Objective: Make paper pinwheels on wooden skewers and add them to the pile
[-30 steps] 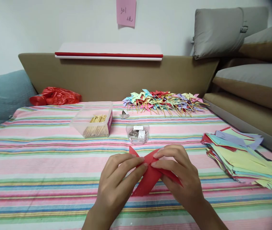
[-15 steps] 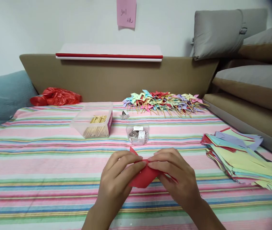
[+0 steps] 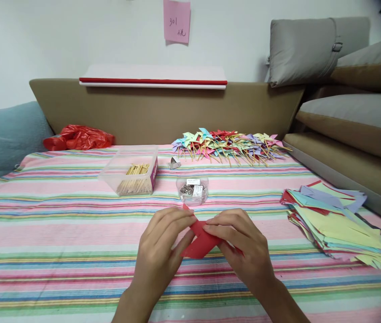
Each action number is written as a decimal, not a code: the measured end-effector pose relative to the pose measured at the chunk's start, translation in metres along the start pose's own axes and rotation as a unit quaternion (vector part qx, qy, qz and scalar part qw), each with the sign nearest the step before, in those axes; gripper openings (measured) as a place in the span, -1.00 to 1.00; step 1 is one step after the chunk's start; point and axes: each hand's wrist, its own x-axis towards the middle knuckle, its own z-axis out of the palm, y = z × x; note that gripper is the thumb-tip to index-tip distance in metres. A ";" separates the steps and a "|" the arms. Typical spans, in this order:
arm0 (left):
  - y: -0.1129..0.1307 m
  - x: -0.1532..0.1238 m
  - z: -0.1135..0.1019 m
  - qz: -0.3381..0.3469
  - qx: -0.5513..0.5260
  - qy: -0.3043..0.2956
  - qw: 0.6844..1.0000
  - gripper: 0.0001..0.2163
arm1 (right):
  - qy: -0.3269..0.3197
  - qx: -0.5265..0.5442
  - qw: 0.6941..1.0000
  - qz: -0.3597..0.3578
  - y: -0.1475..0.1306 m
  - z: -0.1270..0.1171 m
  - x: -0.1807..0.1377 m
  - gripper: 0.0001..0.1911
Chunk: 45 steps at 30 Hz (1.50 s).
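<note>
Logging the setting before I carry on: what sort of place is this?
Probably a home, perhaps a living room: stacked cushions at right, a blue-green cushion or armrest at left, a striped cloth spread between.

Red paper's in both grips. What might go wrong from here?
The bent red paper might spring open if the left grip or right grip slips. The round tub sits just beyond, so a forward nudge might tip it. The uneven paper stack could slide if brushed.
</note>
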 end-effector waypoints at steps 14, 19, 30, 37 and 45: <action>-0.030 -0.014 -0.031 -0.295 0.097 0.040 0.950 -0.70 | 0.273 0.467 0.649 0.535 0.019 0.019 0.008 -0.71; -0.050 0.000 -0.066 -0.390 0.147 0.134 0.899 -0.66 | 0.312 0.511 0.547 0.585 0.029 0.024 0.009 -0.68; -0.203 0.126 -0.067 -0.481 0.269 -0.228 0.803 -0.72 | 0.324 0.539 0.480 0.611 0.040 0.009 0.006 -0.58; -0.253 0.115 -0.039 -0.538 0.291 -0.358 0.706 -0.68 | 0.267 0.547 0.502 0.614 0.085 0.005 -0.025 -0.58; -0.269 0.105 -0.028 -0.545 0.307 -0.384 0.679 -0.67 | 0.216 0.482 0.658 0.537 0.089 0.004 -0.030 -0.71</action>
